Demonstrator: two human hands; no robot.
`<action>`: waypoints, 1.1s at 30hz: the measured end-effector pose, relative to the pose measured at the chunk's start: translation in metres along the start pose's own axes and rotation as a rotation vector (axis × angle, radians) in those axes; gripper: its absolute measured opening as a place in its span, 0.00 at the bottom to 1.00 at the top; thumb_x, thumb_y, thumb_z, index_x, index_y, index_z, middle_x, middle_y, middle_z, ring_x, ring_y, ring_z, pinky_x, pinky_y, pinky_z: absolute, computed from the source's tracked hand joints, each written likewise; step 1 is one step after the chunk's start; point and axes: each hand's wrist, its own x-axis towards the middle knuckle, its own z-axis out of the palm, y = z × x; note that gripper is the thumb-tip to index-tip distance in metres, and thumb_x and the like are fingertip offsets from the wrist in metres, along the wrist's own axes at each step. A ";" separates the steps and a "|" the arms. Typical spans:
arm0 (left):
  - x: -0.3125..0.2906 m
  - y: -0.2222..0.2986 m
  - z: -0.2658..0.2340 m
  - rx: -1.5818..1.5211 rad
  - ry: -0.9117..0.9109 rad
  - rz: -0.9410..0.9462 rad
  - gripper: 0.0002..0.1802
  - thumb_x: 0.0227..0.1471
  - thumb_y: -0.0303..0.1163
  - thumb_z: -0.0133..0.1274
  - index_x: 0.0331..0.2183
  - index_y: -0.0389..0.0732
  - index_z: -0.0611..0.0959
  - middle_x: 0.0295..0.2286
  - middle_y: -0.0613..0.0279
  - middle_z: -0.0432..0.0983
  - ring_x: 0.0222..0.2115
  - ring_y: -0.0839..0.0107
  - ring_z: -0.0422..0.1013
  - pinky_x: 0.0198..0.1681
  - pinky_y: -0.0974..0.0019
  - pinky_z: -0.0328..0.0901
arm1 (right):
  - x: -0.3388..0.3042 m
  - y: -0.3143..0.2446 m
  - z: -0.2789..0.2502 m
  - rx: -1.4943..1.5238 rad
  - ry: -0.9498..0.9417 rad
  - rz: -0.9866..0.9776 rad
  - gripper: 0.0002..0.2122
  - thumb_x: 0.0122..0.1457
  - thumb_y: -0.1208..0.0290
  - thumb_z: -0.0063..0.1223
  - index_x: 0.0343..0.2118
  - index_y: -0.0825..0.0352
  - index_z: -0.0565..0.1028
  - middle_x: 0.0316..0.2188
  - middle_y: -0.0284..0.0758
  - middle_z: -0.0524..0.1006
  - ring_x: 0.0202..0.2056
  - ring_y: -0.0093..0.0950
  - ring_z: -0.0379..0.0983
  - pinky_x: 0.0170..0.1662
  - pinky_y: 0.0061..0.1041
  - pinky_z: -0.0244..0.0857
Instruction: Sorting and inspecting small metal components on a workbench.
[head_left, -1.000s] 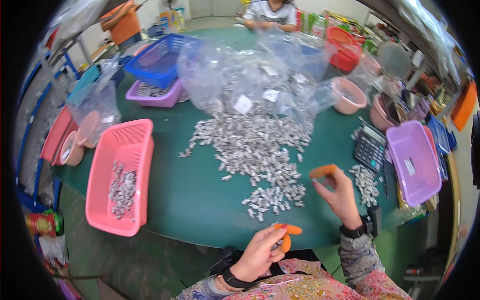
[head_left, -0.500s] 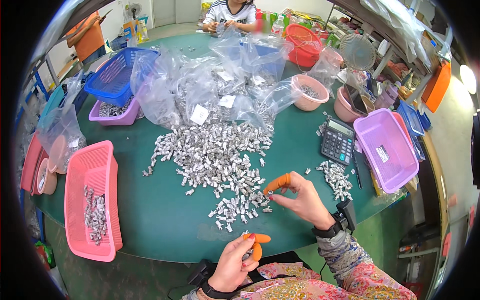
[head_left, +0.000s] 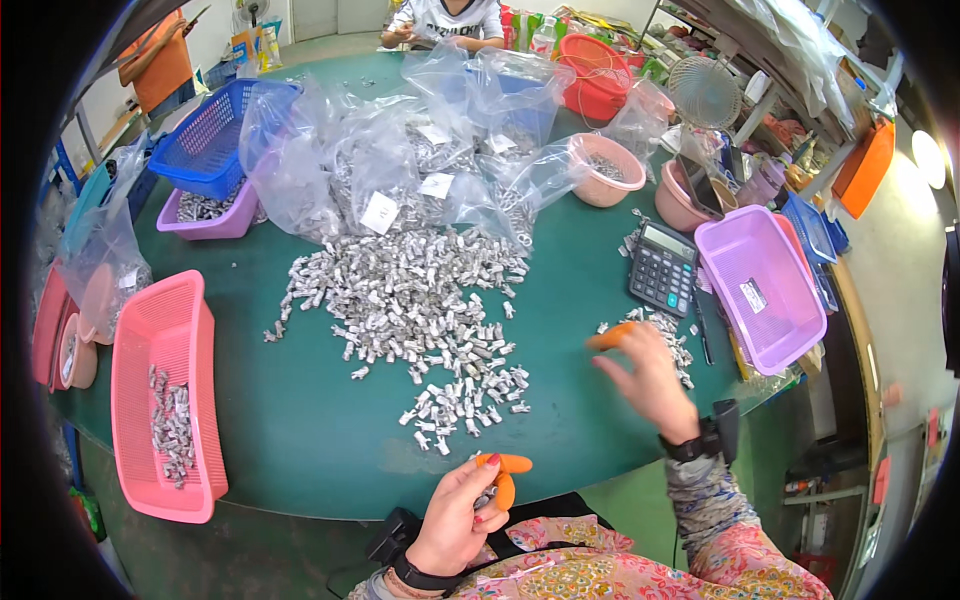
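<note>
My left hand (head_left: 464,512) is closed near the table's front edge, with orange finger covers and small silver metal parts (head_left: 487,494) partly showing among its fingers. Beyond it spreads a large loose heap of similar small metal parts (head_left: 400,295). My right hand (head_left: 650,378), slightly blurred, is above the near side of a smaller pile of metal parts (head_left: 668,328) at the right. Its thumb and orange-covered forefinger are apart, with nothing visible between them.
A pink basket (head_left: 207,400) holding some parts stands at left. Clear plastic bags (head_left: 290,190) of parts lie behind the heap. A calculator (head_left: 662,268), a pen (head_left: 704,330) and a purple basket (head_left: 770,340) are at right. Across the green table (head_left: 300,430) sits another person.
My right hand has moved right, from the heap's edge to the smaller pile, and its fingers have parted. The small part at its fingertips is no longer visible. My left hand stays closed.
</note>
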 end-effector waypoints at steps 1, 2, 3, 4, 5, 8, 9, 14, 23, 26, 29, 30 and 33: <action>0.001 -0.002 0.002 -0.015 -0.017 -0.011 0.19 0.63 0.35 0.40 0.43 0.28 0.75 0.18 0.69 0.59 0.14 0.84 0.47 0.17 0.78 0.45 | 0.003 -0.011 0.009 0.041 -0.017 -0.005 0.09 0.47 0.74 0.62 0.33 0.64 0.77 0.31 0.36 0.73 0.35 0.38 0.67 0.40 0.34 0.63; 0.002 -0.002 0.005 -0.016 -0.018 -0.011 0.19 0.63 0.35 0.40 0.43 0.28 0.75 0.18 0.69 0.59 0.14 0.84 0.47 0.17 0.78 0.45 | 0.007 -0.022 0.019 0.086 -0.030 -0.011 0.09 0.47 0.74 0.62 0.33 0.64 0.77 0.30 0.36 0.73 0.35 0.38 0.67 0.40 0.33 0.64; 0.001 -0.002 0.008 0.001 -0.010 -0.028 0.19 0.63 0.35 0.40 0.43 0.28 0.75 0.18 0.69 0.59 0.14 0.84 0.48 0.17 0.78 0.44 | 0.010 -0.032 0.028 0.106 -0.042 0.002 0.09 0.47 0.74 0.62 0.33 0.64 0.78 0.30 0.36 0.73 0.35 0.37 0.67 0.39 0.33 0.64; -0.001 -0.001 0.009 0.018 0.005 -0.041 0.18 0.63 0.35 0.40 0.43 0.28 0.75 0.18 0.69 0.60 0.14 0.84 0.48 0.17 0.78 0.44 | 0.012 -0.040 0.036 0.134 -0.053 0.012 0.09 0.47 0.74 0.62 0.33 0.64 0.78 0.30 0.36 0.72 0.35 0.37 0.67 0.39 0.32 0.64; -0.004 0.001 0.008 0.019 0.014 -0.034 0.18 0.63 0.35 0.40 0.43 0.28 0.75 0.18 0.69 0.60 0.14 0.84 0.48 0.17 0.78 0.44 | 0.012 -0.042 0.045 0.139 -0.079 0.016 0.10 0.47 0.75 0.62 0.35 0.63 0.78 0.30 0.34 0.72 0.35 0.36 0.67 0.39 0.31 0.63; -0.009 0.005 0.004 0.002 0.016 0.002 0.18 0.63 0.34 0.40 0.43 0.28 0.75 0.18 0.69 0.61 0.14 0.85 0.49 0.16 0.78 0.44 | 0.013 -0.043 0.050 0.124 -0.106 0.049 0.08 0.48 0.75 0.61 0.33 0.63 0.78 0.29 0.34 0.71 0.35 0.35 0.67 0.38 0.32 0.64; -0.009 0.005 0.001 -0.026 0.028 0.011 0.18 0.63 0.34 0.40 0.43 0.28 0.76 0.18 0.69 0.61 0.14 0.85 0.49 0.16 0.78 0.45 | 0.012 -0.044 0.049 0.124 -0.122 0.082 0.08 0.48 0.75 0.60 0.33 0.63 0.78 0.29 0.34 0.71 0.35 0.34 0.67 0.39 0.31 0.64; -0.008 0.002 -0.002 -0.064 0.015 0.015 0.18 0.63 0.33 0.40 0.44 0.29 0.75 0.19 0.69 0.62 0.14 0.85 0.49 0.16 0.79 0.45 | 0.014 -0.049 0.043 0.200 -0.168 0.137 0.09 0.47 0.75 0.61 0.34 0.62 0.78 0.26 0.33 0.72 0.32 0.32 0.68 0.35 0.30 0.64; -0.005 -0.001 0.002 -0.080 -0.028 0.083 0.21 0.66 0.42 0.36 0.56 0.45 0.63 0.23 0.70 0.63 0.14 0.85 0.50 0.17 0.78 0.46 | 0.013 -0.091 0.017 0.334 -0.151 -0.056 0.11 0.45 0.76 0.62 0.35 0.61 0.79 0.25 0.30 0.73 0.29 0.31 0.67 0.32 0.28 0.63; -0.004 -0.007 -0.004 -0.055 0.001 0.098 0.23 0.66 0.47 0.32 0.56 0.45 0.64 0.24 0.69 0.65 0.13 0.83 0.48 0.16 0.78 0.45 | 0.015 -0.099 0.018 0.385 -0.115 -0.145 0.11 0.45 0.76 0.64 0.33 0.63 0.77 0.24 0.32 0.71 0.29 0.34 0.66 0.31 0.30 0.64; -0.006 -0.006 -0.004 -0.061 0.012 0.083 0.25 0.65 0.50 0.30 0.53 0.43 0.66 0.24 0.69 0.65 0.13 0.83 0.48 0.16 0.77 0.45 | 0.016 -0.103 0.018 0.382 -0.104 -0.169 0.11 0.44 0.76 0.64 0.33 0.63 0.77 0.25 0.32 0.72 0.30 0.34 0.67 0.31 0.30 0.64; -0.006 -0.007 -0.005 -0.061 0.013 0.081 0.25 0.65 0.50 0.30 0.53 0.43 0.66 0.24 0.69 0.65 0.13 0.83 0.48 0.16 0.77 0.45 | 0.015 -0.103 0.019 0.410 -0.100 -0.178 0.11 0.44 0.76 0.64 0.33 0.63 0.77 0.26 0.32 0.72 0.30 0.34 0.68 0.32 0.29 0.65; -0.006 -0.007 -0.006 -0.069 -0.024 0.081 0.26 0.65 0.51 0.30 0.52 0.41 0.66 0.24 0.68 0.65 0.14 0.83 0.48 0.16 0.77 0.44 | 0.008 -0.100 0.022 0.452 -0.127 -0.135 0.11 0.44 0.75 0.65 0.32 0.63 0.77 0.26 0.32 0.74 0.31 0.33 0.68 0.32 0.29 0.65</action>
